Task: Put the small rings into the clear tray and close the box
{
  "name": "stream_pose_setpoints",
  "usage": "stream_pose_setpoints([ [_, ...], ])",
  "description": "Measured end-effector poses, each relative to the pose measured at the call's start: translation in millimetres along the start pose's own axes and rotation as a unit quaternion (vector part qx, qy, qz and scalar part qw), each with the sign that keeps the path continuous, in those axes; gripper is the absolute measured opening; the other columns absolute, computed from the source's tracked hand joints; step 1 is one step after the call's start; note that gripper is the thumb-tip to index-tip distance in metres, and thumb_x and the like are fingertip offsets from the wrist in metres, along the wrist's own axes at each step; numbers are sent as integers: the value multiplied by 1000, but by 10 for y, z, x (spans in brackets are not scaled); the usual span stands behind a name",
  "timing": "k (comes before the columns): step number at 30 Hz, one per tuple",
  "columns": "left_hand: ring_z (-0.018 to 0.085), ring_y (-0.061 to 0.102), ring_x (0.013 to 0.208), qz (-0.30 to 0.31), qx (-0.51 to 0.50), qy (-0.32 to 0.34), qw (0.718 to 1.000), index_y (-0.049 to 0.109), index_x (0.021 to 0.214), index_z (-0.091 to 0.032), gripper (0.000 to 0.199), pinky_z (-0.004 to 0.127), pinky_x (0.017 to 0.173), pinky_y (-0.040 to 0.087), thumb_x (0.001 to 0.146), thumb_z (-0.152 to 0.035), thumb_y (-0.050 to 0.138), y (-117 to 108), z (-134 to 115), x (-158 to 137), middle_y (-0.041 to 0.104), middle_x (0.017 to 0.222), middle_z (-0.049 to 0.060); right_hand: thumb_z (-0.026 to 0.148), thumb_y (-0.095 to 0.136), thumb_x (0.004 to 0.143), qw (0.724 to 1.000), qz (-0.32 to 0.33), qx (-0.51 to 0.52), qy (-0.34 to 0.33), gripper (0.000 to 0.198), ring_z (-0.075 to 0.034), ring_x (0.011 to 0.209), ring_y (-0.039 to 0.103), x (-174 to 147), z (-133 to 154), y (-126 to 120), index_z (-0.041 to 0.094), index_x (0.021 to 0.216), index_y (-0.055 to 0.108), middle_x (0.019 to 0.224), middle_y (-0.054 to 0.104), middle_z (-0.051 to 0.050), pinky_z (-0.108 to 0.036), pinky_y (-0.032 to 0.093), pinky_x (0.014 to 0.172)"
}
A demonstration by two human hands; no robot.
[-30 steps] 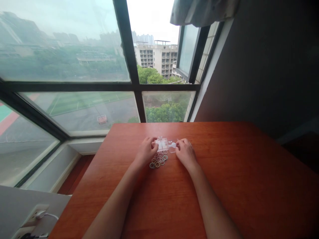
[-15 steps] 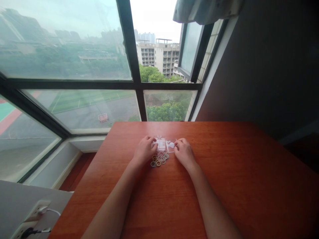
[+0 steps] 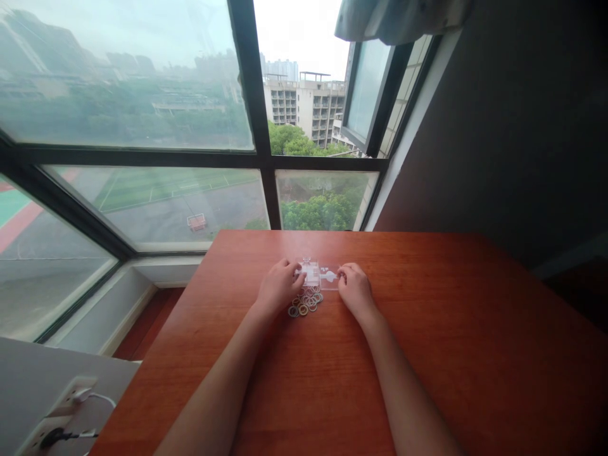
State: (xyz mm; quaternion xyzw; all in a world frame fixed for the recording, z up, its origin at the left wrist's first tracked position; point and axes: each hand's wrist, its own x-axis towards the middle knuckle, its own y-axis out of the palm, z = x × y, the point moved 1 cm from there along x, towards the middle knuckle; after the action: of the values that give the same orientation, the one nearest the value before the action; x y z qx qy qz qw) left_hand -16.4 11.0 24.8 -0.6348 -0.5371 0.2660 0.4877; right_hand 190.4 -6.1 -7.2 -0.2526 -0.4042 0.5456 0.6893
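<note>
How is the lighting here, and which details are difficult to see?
Head view: pale sheen on the table near the bright window; same view: the wall at right sinks into darkness; same view: the clear plastic box shows few fine details.

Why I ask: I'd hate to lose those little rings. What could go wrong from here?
The rings lie loose on the table beside the left hand, which might scatter some. The clear panel has its edge at the right hand; if joined to the clear plastic box beside it, which I can't tell, a hard tug might strain the join.
</note>
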Motion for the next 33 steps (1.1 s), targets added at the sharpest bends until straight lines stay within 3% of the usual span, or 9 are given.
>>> stream_pose_setpoints([
  [6, 19, 58, 83, 0, -6, -3, 1000, 65, 99, -21, 26, 27, 70, 41, 87, -38, 51, 2, -18, -1, 60, 92, 6, 9, 47, 81, 1000, -19, 9, 6, 24, -19, 93, 57, 16, -34, 17, 15, 94, 67, 102, 63, -10, -28, 43, 87],
  [17, 20, 59, 83, 2, -14, -26, 1000, 65, 101, -22, 28, 27, 71, 42, 86, -41, 52, -7, -54, -13, 61, 92, 7, 6, 48, 76, 998, -16, 61, -18, 31, -20, 100, 57, 17, -17, 46, 17, 100, 66, 108, 63, -9, -33, 44, 93],
  [22, 19, 62, 83, 0, -26, 10, 1000, 57, 119, -23, 40, 26, 67, 42, 84, -41, 56, -180, 28, 16, 62, 106, 8, 8, 50, 76, 999, -26, 44, -13, 29, -21, 101, 57, 16, 10, -30, 17, 99, 66, 109, 63, -9, -32, 44, 91],
  [24, 18, 61, 75, -8, -19, 5, 1000, 62, 102, -20, 31, 26, 65, 42, 81, -43, 59, -301, 94, 18, 65, 97, 7, 13, 51, 79, 999, -35, 40, -8, 26, -20, 95, 58, 14, 49, -99, 17, 100, 66, 103, 64, -9, -30, 45, 87],
  [25, 18, 61, 71, 5, -11, 0, 1000, 63, 91, -20, 28, 25, 62, 41, 79, -45, 60, -354, 124, 11, 66, 88, 5, 15, 52, 80, 998, -33, 46, -4, 25, -19, 87, 59, 9, 76, -135, 18, 100, 66, 99, 65, -8, -28, 45, 82],
  [28, 16, 58, 57, 123, -15, -22, 992, 62, 73, -21, 28, 22, 50, 34, 64, -46, 71, -424, 156, -45, 63, 64, 0, 20, 53, 83, 997, 31, 71, -28, 22, -15, 72, 59, -29, 202, -211, 20, 100, 66, 84, 67, -3, -23, 44, 70],
  [30, 15, 57, 54, 186, -25, -18, 982, 62, 67, -22, 29, 21, 47, 31, 52, -39, 79, -408, 107, -98, 62, 61, -2, 25, 54, 84, 991, 99, 66, -57, 18, -14, 68, 58, -76, 305, -230, 23, 95, 68, 77, 67, 0, -22, 42, 67],
  [33, 14, 56, 53, 210, -37, 22, 977, 63, 67, -23, 24, 21, 46, 30, 50, -30, 78, -353, -46, -157, 63, 63, -3, 27, 59, 83, 980, 172, 43, -92, 15, -13, 68, 57, -155, 432, -228, 24, 94, 69, 75, 67, 1, -22, 37, 63],
])
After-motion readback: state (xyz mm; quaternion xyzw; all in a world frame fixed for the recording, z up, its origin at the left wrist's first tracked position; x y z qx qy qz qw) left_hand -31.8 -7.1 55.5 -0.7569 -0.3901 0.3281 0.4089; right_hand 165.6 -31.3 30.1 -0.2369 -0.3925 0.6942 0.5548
